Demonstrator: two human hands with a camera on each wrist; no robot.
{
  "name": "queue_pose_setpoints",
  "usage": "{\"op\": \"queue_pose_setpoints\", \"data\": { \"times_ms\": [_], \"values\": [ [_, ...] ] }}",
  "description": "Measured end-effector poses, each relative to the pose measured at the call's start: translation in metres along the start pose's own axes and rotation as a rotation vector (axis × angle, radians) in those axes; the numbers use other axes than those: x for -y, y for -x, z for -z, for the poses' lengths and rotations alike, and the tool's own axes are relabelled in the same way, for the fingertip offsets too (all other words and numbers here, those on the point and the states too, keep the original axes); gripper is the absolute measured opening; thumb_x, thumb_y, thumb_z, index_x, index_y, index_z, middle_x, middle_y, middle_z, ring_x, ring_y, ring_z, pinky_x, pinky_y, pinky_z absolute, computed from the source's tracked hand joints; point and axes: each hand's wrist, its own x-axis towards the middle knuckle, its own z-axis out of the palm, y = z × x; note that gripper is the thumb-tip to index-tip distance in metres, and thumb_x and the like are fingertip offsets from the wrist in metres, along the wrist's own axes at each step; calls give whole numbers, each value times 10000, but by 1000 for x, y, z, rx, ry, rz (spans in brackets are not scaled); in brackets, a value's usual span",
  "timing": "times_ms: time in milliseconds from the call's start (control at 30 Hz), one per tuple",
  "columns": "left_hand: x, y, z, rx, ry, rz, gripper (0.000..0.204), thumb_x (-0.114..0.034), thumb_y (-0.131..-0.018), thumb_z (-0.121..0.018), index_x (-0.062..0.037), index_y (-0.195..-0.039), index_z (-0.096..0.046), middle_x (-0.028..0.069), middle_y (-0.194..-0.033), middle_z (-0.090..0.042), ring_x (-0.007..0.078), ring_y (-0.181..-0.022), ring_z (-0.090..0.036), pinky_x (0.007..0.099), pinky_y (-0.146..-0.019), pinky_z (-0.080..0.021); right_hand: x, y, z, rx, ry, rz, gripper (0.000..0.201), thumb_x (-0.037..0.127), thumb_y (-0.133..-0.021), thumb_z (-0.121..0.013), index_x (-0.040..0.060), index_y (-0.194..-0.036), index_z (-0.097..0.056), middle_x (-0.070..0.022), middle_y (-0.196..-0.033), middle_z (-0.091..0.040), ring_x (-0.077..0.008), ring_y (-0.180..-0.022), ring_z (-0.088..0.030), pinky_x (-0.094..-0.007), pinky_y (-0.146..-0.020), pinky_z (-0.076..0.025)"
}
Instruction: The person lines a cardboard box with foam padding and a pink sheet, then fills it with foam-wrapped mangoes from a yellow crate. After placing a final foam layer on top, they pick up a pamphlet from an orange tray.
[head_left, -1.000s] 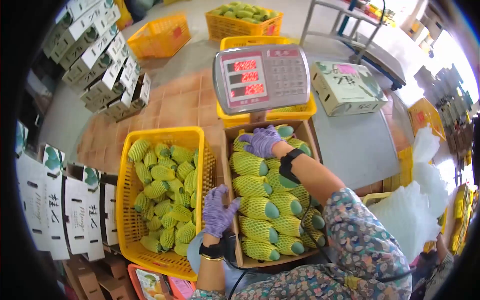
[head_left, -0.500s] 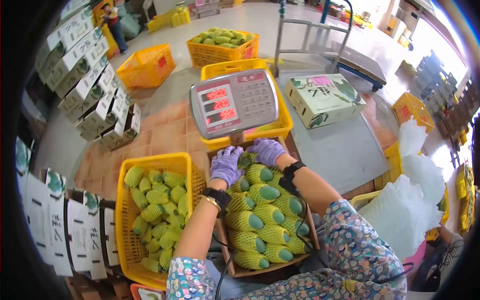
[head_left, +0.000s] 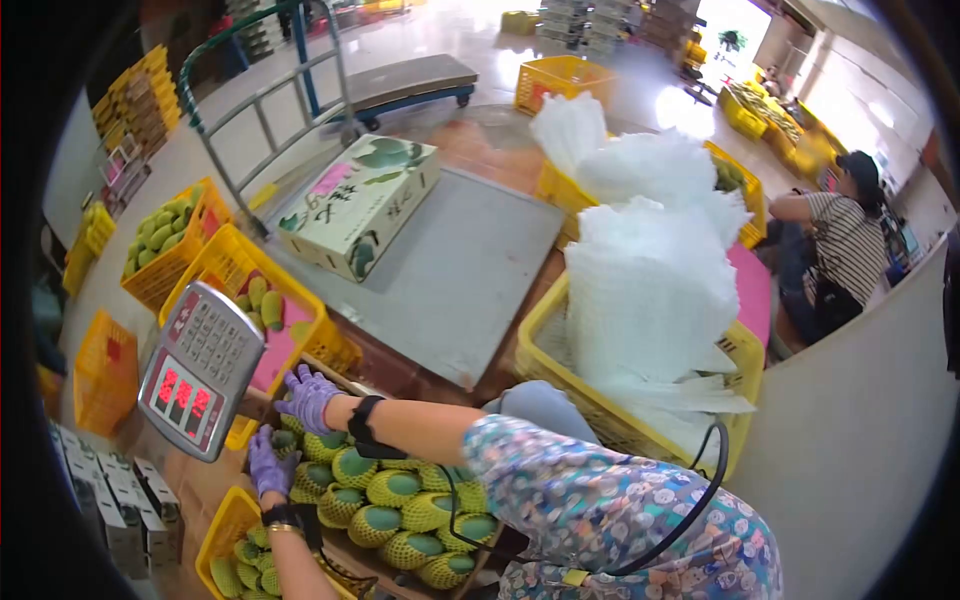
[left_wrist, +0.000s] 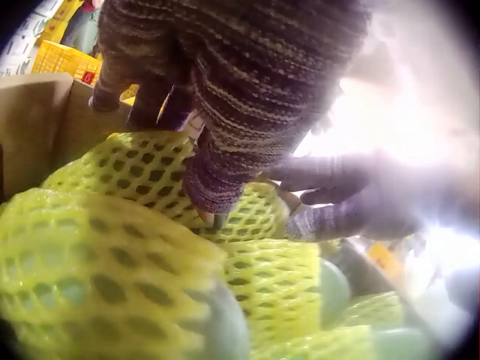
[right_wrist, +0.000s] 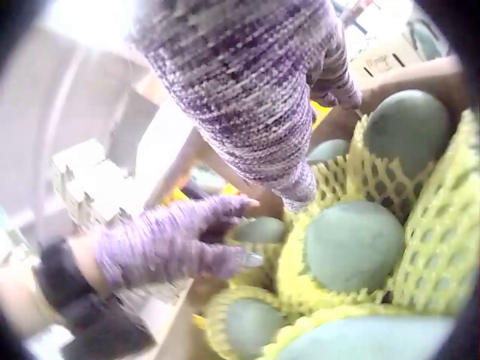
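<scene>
Mangoes (head_left: 395,487) in yellow foam nets, with green ends bare, lie in rows in a cardboard box (left_wrist: 30,112). My left hand (head_left: 272,462), in a purple knitted glove, is at the box's far end; in the right wrist view its extended fingers reach a small netted mango (right_wrist: 261,231). Beside it my right hand (head_left: 312,400), gloved alike, reaches over the far corner. Its fingers point down at the netted mangoes in the right wrist view, with fingertips right at one mango's net. Neither hand has its fingers curled round a mango.
A scale display (head_left: 203,370) with red digits stands beyond the box. Yellow crates hold more mangoes, one crate (head_left: 210,545) close on the left. A printed carton (head_left: 360,205) sits on a grey platform (head_left: 460,270). White foam nets (head_left: 650,290) fill a crate at right; a person (head_left: 845,230) sits beyond.
The head view has swung to the right. My left hand first moved from the box's left side to its far end, near the right hand; both remain there.
</scene>
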Motion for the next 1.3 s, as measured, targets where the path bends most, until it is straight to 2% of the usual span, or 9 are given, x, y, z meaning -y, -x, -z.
{"op": "queue_pose_setpoints", "data": {
  "times_ms": [133,400,500,733,767,800,867,1200,1300],
  "values": [
    [-14,78,27,-81,64,25,604,-73,-652,-651,-13,-1195,-392,187,-1203,-403,326,-1155,-353,361,-951,-302,-62,133,72,-180,-430,12,412,244,-712,-581,143,-1108,-529,-145,-1029,-527,-291,-990,-504,-358,-846,-411],
    [-64,226,108,-181,-50,66,336,-230,-776,-583,-16,-1031,-537,148,-1043,-553,254,-951,-519,366,-812,-420,-244,418,49,-542,-257,-1367,352,306,-707,-584,91,-985,-567,-164,-959,-572,-307,-942,-535,-387,-818,-420],
    [-94,247,114,-183,441,405,382,-167,-797,-579,15,-1119,-481,164,-1119,-511,247,-966,-494,325,-838,-398,-262,430,23,-727,-106,-1502,425,286,-698,-614,103,-1068,-511,-164,-1068,-523,-315,-1031,-479,-406,-848,-399],
    [-109,287,87,-189,251,369,368,-148,-827,-538,12,-1152,-473,144,-1119,-530,245,-1000,-499,323,-876,-380,-280,397,-11,-630,-373,-1587,518,300,-679,-654,90,-1114,-469,-181,-1133,-473,-326,-1081,-440,-397,-894,-379],
    [-32,312,57,-141,-485,-199,388,-120,-831,-526,32,-1176,-438,149,-1142,-510,239,-1023,-485,322,-880,-384,-287,397,-19,-511,-468,-1504,561,304,-670,-665,80,-1136,-450,-182,-1172,-446,-334,-1098,-424,-395,-911,-368],
    [-56,311,64,-152,-497,-193,388,-120,-831,-526,32,-1176,-438,149,-1142,-510,239,-1023,-485,322,-880,-384,-285,394,-20,-515,-480,-1490,561,304,-670,-665,80,-1136,-450,-182,-1172,-446,-334,-1098,-424,-395,-911,-368],
    [-113,312,72,-303,823,494,426,-93,-813,-547,52,-1189,-410,149,-1156,-491,221,-1046,-464,311,-884,-381,-281,389,-22,-606,-374,-1493,607,301,-658,-676,57,-1155,-428,-189,-1184,-441,-330,-1105,-422,-385,-926,-356],
    [-184,291,81,-215,724,538,455,-118,-786,-602,57,-1165,-421,144,-1131,-509,200,-1026,-482,309,-889,-381,-307,383,-36,-257,-479,-1381,532,374,-618,-676,83,-1042,-542,-196,-1108,-504,-339,-1021,-485,-379,-901,-369],
    [-143,288,64,-197,748,518,482,-55,-756,-589,5,-1198,-407,112,-1184,-470,207,-1082,-449,321,-923,-363,-306,376,-57,-510,-240,-716,409,247,-688,-557,7,-1017,-522,-223,-965,-542,-349,-878,-541,-377,-814,-428]
  ]
}}
